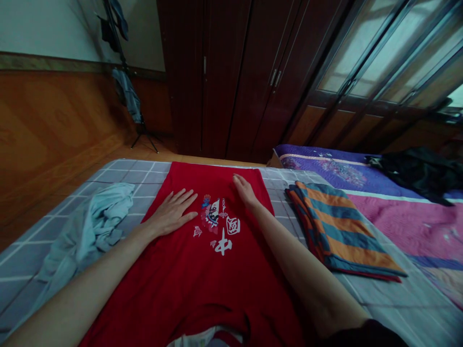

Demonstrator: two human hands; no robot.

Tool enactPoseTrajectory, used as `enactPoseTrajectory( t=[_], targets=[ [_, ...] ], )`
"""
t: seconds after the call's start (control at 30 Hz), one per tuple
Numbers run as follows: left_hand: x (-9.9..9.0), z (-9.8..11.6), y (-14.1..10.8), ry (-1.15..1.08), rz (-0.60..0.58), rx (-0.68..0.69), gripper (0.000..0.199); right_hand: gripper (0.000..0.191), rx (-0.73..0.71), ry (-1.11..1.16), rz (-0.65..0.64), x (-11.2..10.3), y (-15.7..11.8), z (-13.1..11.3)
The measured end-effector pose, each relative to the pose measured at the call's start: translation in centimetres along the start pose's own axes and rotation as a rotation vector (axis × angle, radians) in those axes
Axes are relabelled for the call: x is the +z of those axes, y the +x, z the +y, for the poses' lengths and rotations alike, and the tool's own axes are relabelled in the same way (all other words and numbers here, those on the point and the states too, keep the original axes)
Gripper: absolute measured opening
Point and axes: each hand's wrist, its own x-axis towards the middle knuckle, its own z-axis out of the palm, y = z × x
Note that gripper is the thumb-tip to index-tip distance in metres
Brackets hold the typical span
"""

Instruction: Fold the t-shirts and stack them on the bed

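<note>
A red shirt (202,279) with a white and blue print lies spread on the checked bedsheet, its neck opening at the bottom of the view. My left hand (174,212) rests flat on the shirt, left of the print, with its fingers spread. On the shirt's right side, near the far edge, my right hand (246,190) touches the cloth side-on, its fingers stretched out and holding nothing.
A crumpled pale blue garment (108,212) lies at the left. Folded striped clothes (336,226) are stacked at the right. Beyond them is a purple and pink bed (394,212) with a dark garment (419,168). Dark wardrobes (224,86) stand behind.
</note>
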Motion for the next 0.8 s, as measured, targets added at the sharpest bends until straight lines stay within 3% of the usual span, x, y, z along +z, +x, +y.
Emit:
enactPoseTrajectory(
  t=[0.07,0.13,0.3,0.37,0.5,0.57,0.63,0.7,0.8],
  targets=[
    [0.1,0.0,-0.2,0.003,-0.031,0.001,0.067,0.054,-0.079,-0.211,-0.105,1.4,-1.0,0.0],
    [0.2,-0.7,-0.5,0.02,-0.036,-0.045,0.066,0.053,-0.129,-0.404,-0.174,1.0,-1.6,0.0],
    [0.3,-2.7,-0.9,0.056,-0.017,-0.128,0.067,0.054,-0.115,-0.801,-0.142,-4.8,-1.6,0.3],
    [0.3,-2.8,-0.9,0.061,-0.01,-0.127,0.066,0.055,-0.1,-0.91,-0.111,-5.9,-2.7,-0.1],
    [0.4,-2.6,-0.9,0.061,0.008,-0.126,0.066,0.063,-0.191,-1.012,-0.18,-4.0,-9.0,-2.0],
    [0.5,-2.6,-0.9,0.061,0.013,-0.122,0.066,0.064,-0.376,-1.026,-0.348,-3.1,-12.6,-2.6],
    [0.6,-2.6,-0.9,0.063,0.017,-0.119,0.066,0.064,-0.456,-1.005,-0.473,-3.6,-15.0,-2.7],
    [0.6,-2.8,-0.9,0.061,0.018,-0.12,0.066,0.063,-0.397,-1.03,-0.467,-5.4,-15.8,-2.3],
    [0.8,-2.9,-0.9,0.059,0.015,-0.126,0.066,0.06,-0.21,-1.119,-0.332,-8.6,-16.1,-1.8]
  ],
)
